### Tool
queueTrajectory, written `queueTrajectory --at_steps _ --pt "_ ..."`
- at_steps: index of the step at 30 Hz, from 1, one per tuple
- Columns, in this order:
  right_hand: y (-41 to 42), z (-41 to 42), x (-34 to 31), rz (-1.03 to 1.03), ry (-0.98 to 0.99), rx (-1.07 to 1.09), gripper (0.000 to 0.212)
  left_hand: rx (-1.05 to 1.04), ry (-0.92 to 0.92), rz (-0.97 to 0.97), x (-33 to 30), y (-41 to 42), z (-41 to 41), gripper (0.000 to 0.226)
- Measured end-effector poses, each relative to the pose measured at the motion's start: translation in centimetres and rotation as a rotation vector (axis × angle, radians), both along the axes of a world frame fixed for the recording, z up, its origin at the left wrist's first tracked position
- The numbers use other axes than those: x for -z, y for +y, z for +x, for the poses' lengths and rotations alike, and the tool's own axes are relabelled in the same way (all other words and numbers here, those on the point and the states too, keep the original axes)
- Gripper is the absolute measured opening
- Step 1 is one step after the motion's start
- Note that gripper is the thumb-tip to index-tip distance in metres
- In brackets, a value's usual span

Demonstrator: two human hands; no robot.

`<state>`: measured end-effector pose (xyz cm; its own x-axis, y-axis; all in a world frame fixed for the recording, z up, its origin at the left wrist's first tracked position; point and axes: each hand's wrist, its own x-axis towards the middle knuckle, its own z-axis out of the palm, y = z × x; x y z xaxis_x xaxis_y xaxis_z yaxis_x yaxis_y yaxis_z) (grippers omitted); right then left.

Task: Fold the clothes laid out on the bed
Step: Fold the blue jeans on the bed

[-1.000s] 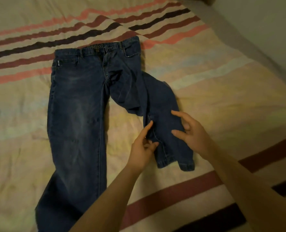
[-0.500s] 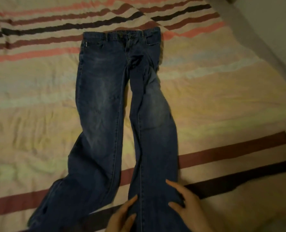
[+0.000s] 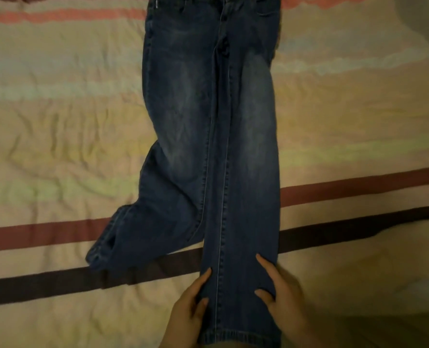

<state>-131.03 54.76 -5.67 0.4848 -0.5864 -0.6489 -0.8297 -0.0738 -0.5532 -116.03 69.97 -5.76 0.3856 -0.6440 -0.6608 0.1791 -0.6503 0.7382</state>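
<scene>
We see a pair of dark blue jeans (image 3: 208, 121) lying front side up on the bed's striped cover (image 3: 58, 134), its waistband cut off by the frame at 12 o'clock and the legs running down toward 6 o'clock. The jeans' right leg (image 3: 243, 197) in the picture lies straight, its hem (image 3: 238, 336) near the bottom edge at about 6 o'clock. The other leg (image 3: 168, 197) bends away toward 7 o'clock, and its crumpled cuff (image 3: 103, 244) sits on the dark red and brown stripes of the cover.

Both hands frame the lower part of the straight leg. Our left hand (image 3: 186, 312) lies along its left edge at about 6 o'clock, forefinger stretched up along the seam side and thumb laid on the denim, so the edge sits pinched lightly between them. Our right hand (image 3: 283, 297) is at the leg's right edge, just beside it toward 5 o'clock, forefinger extended onto the cloth and thumb pressing the fabric lower down, the edge caught between the two. How firmly either hand grips we cannot tell in the dim, soft picture.

The wrinkled cover spreads around the jeans in pale pink, yellow and green bands.
</scene>
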Motion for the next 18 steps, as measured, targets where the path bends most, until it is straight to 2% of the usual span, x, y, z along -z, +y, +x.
queueTrajectory --at_steps 3,5,7,9,12,15,18 --pt "1.3 1.3 -0.1 -0.05 0.096 0.037 0.077 0.098 -0.041 -0.025 0.2 0.9 1.1 0.067" --pt "2.0 2.7 -0.5 -0.201 0.263 0.023 0.08 0.218 -0.108 -0.047 0.1 0.9 2.4 0.068" --pt "2.4 4.3 -1.2 -0.384 0.366 -0.036 0.08 0.227 -0.214 -0.066 -0.4 1.1 4.5 0.069" --pt "2.9 6.2 -1.7 -0.438 0.241 -0.041 0.076 0.108 -0.332 -0.126 -0.9 1.9 7.1 0.068" --pt "3.9 9.6 -1.5 -0.401 -0.014 -0.1 0.074 -0.002 -0.573 -0.132 -1.2 3.6 11.2 0.065" --pt "5.1 12.9 -0.5 -0.308 -0.139 -0.1 0.077 0.02 -0.653 -0.104 -1.3 4.5 13.5 0.066" --pt "6.7 15.4 0.5 -0.246 -0.203 -0.048 0.077 0.029 -0.834 -0.113 -1.1 5.1 14.5 0.07"
